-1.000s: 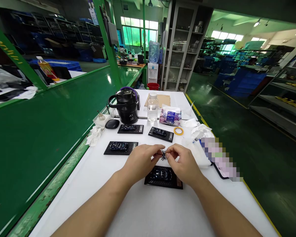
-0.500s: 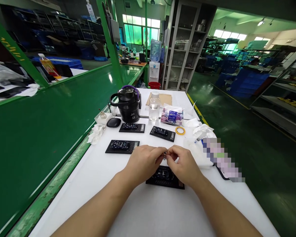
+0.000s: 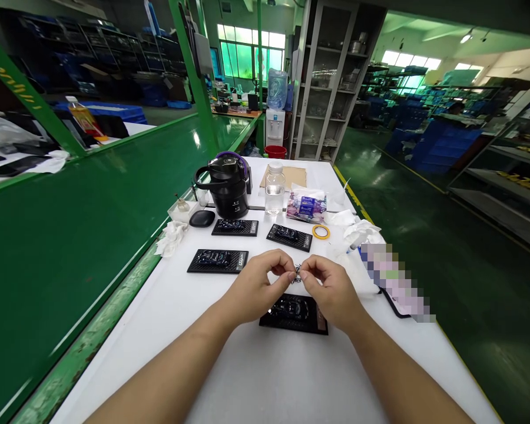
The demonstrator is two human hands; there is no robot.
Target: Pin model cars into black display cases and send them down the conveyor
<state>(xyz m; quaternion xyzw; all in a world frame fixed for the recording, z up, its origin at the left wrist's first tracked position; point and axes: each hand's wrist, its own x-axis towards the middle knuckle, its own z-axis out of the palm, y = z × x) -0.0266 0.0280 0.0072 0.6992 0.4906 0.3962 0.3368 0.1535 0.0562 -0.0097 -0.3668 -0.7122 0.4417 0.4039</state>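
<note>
My left hand (image 3: 260, 285) and my right hand (image 3: 333, 291) meet over the table, thumb and forefinger of each pinched together. Whatever sits between the fingertips is too small to make out. Right behind and between the fingertips shows a cluster of small dark bits (image 3: 297, 280). Below the hands, a dark model car (image 3: 291, 307) lies on a black display base (image 3: 287, 328), its right end partly covered by my right hand. Similar cars on black bases stand farther off: one at the left (image 3: 216, 259), one behind it (image 3: 233, 226) and one at centre right (image 3: 288, 234).
On the white table (image 3: 265, 377) stand a black jug (image 3: 227, 188), a clear bottle (image 3: 274, 191) and a tissue pack (image 3: 307, 204). Around them lie a black mouse (image 3: 202, 218), a yellow tape roll (image 3: 321, 231), crumpled tissues (image 3: 363, 231) and a blurred-out phone-like item (image 3: 395, 280).
My fingertips have drawn slightly apart, and my left fingers now arch more. More of the small dark bits shows between them. The view has shifted slightly.
</note>
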